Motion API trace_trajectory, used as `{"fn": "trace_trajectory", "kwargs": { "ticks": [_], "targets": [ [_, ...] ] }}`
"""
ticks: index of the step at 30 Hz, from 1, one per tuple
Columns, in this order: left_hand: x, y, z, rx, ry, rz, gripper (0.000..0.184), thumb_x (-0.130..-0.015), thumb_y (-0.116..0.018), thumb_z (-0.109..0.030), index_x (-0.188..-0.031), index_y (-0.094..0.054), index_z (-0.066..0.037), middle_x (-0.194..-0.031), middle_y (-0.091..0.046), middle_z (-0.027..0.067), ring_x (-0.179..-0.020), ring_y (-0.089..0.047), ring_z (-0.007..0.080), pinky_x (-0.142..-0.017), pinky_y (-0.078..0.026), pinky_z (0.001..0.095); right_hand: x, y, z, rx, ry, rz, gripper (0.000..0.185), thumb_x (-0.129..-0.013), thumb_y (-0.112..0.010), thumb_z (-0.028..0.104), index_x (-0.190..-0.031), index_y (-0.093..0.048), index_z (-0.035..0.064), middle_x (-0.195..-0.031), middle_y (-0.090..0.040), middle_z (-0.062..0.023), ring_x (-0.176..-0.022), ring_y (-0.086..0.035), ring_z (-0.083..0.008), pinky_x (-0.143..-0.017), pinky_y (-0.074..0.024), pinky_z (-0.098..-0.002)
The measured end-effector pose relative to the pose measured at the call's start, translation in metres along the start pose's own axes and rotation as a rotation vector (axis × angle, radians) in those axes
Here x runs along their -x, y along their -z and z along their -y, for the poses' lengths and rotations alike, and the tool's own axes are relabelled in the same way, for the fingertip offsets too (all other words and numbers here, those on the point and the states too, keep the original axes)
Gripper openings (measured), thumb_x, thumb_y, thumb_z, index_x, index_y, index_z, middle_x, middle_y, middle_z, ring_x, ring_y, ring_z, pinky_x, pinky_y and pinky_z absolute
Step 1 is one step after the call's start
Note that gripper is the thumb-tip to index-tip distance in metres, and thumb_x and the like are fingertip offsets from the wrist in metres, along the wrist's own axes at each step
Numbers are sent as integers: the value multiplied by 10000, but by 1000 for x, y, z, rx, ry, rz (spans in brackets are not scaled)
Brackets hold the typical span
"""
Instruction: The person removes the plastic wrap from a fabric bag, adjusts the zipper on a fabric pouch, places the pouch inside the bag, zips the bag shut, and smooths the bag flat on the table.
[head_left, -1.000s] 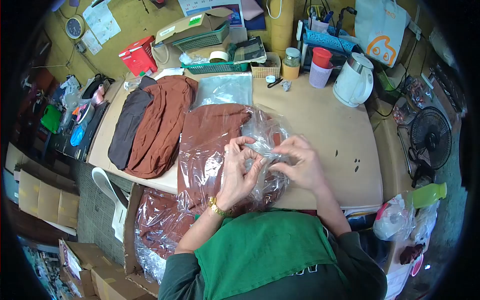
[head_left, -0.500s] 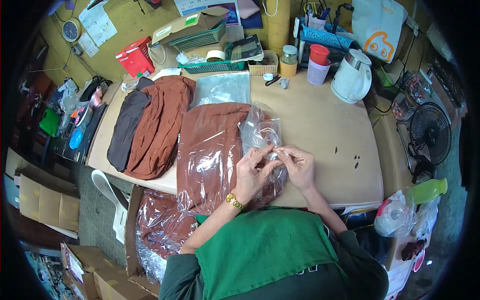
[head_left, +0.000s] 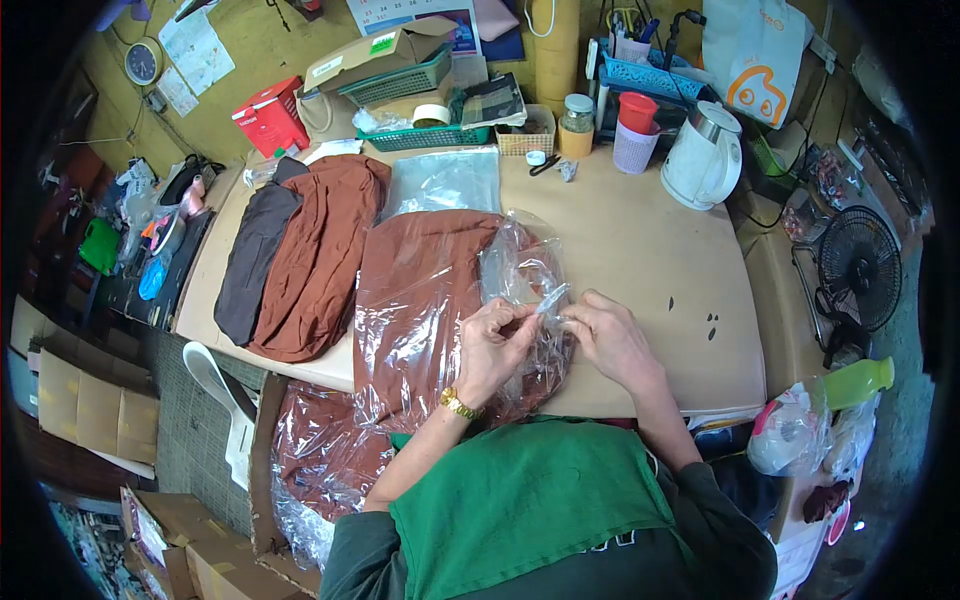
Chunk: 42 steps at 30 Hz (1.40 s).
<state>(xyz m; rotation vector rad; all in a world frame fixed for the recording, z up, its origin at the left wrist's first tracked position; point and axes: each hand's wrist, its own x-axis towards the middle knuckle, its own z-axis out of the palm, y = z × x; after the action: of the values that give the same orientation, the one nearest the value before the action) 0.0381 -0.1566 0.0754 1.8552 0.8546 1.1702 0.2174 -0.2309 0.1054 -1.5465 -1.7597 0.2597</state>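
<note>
A clear plastic bag [head_left: 415,300] with folded brown fabric inside lies in front of me at the table's near edge. At its loose right end, my left hand [head_left: 492,345] pinches the gathered clear plastic between thumb and fingers. My right hand [head_left: 612,335] is close beside it, its fingers closed on the edge of the same plastic. A narrow folded strip of plastic [head_left: 552,298] sticks up between the two hands. To the left lies a brown and dark grey folded garment [head_left: 310,255], outside any bag. Flat clear bags [head_left: 445,180] are stacked behind the filled one.
Along the back stand green baskets [head_left: 425,137], a jar [head_left: 576,125], a lilac cup [head_left: 634,150] and a white kettle [head_left: 704,155]. An open carton [head_left: 262,470] with bagged brown items is below the table's left front. A black fan [head_left: 860,268] stands at right.
My hands have moved slightly apart, the right one shifting right and down. A folded strip of the bag's plastic now shows between them. The filled bag stays in place.
</note>
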Motion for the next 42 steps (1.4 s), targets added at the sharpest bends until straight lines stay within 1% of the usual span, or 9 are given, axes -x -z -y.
{"fn": "trace_trajectory", "kwargs": {
  "ticks": [6, 11, 13, 16, 20, 26, 28, 31, 42],
  "targets": [
    [0, -2, 2, 75, 71, -3, 141, -802, -736, -34, -939, -740, -2, -713, -614, 90, -621, -591, 146, -563, -468, 276, -1, 2, 16, 21, 139, -186, 82, -816, -676, 63, -772, -621, 21, -1005, -622, -117, -715, -606, -264, -663, -505, -363],
    [-1, -1, -12, -187, -227, 36, 136, -784, -720, -10, -919, -730, 5, -713, -587, 69, -631, -577, 130, -558, -474, 260, -7, -13, 19, 16, 321, -291, 113, -812, -680, 58, -744, -593, 34, -925, -619, -79, -641, -575, -195, -586, -487, -315],
    [2, -1, -13, -114, -168, 59, 139, -778, -706, -2, -915, -725, 3, -722, -572, 55, -647, -566, 117, -573, -471, 255, -9, -20, 11, -261, -10, -205, 126, -830, -688, 39, -759, -584, 34, -834, -625, -38, -595, -547, -103, -540, -455, -262],
    [3, 0, -8, 58, -39, 108, 152, -775, -679, 7, -924, -709, 3, -762, -536, 28, -687, -535, 90, -606, -452, 237, -10, -37, 0, -671, -207, -217, 138, -850, -694, 1, -784, -574, 21, -709, -588, 4, -581, -505, -41, -514, -423, -219],
    [1, 8, -11, 213, 145, 232, 176, -804, -658, 1, -980, -675, 3, -851, -482, -7, -763, -478, 54, -661, -404, 206, -9, -40, 9, -768, -294, -259, 152, -858, -690, -34, -788, -562, 12, -660, -549, 27, -588, -488, -11, -508, -415, -201],
    [0, 9, -8, 388, 268, 363, 177, -836, -642, -3, -1009, -648, 34, -873, -476, -7, -771, -453, 47, -661, -386, 207, -1, -39, 8, -724, -216, -270, 64, -854, -689, -27, -888, -637, -14, -718, -611, -20, -603, -563, -77, -543, -464, -233],
    [0, 9, -5, 410, 255, 331, 171, -835, -644, -4, -1002, -648, 36, -883, -484, -1, -780, -459, 47, -670, -392, 205, -2, -24, 11, -254, 138, -188, 159, -825, -701, -12, -982, -673, -8, -799, -637, -76, -645, -615, -161, -576, -490, -278],
    [0, 19, -16, 344, 228, 330, 185, -831, -653, -11, -1011, -643, 32, -911, -514, 16, -787, -487, 57, -683, -420, 211, 0, -17, 16, -294, 49, -113, 232, -800, -698, -14, -1031, -682, 5, -879, -629, -116, -697, -636, -233, -616, -508, -325],
    [3, 0, -11, -147, -182, 103, 230, -749, -701, -22, -935, -568, -5, -837, -620, 104, -724, -646, 208, -662, -525, 315, 2, -8, 23, -53, 154, -118, 77, -798, -628, -45, -861, -599, -11, -847, -577, -130, -790, -612, -325, -687, -500, -375]
  ]
}}
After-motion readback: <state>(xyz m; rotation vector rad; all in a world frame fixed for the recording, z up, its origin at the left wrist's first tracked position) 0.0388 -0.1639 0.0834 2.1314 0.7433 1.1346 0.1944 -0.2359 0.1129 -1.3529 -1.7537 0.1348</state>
